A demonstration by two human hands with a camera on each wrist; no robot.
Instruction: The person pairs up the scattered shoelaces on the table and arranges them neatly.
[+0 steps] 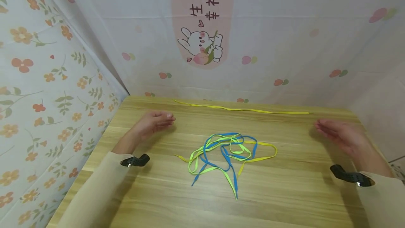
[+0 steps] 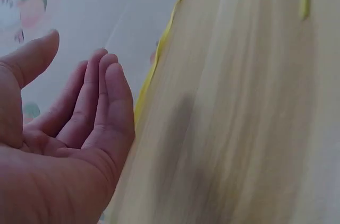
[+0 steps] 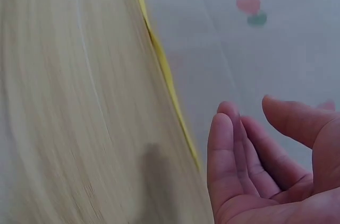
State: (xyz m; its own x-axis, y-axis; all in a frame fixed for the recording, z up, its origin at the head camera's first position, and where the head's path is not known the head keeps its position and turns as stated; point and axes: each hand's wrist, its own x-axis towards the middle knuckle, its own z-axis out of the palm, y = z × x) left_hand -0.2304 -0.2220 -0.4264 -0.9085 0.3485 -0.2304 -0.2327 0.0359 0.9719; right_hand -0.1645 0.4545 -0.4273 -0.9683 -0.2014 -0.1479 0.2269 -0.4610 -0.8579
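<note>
A yellow shoelace [image 1: 291,112] lies stretched nearly straight along the table's far edge. Near its left end my left hand [image 1: 152,124] hovers over the wood, holding nothing. Beyond the lace's right end is my right hand [image 1: 343,135], also without anything in it. The left wrist view shows that hand [image 2: 79,128] with fingers slightly bent and thumb apart; the right hand [image 3: 265,165] looks alike in its own view. Between the hands sits a loose tangle of a blue shoelace [image 1: 235,182], a light green shoelace [image 1: 228,178] and another yellow shoelace [image 1: 259,159].
A wooden table [image 1: 177,203] carries the laces. Behind it hangs a white cloth [image 1: 269,38] with a rabbit print, and a flowered cloth [image 1: 63,98] borders the left side. Each wrist wears a black strap, such as the left strap [image 1: 135,160].
</note>
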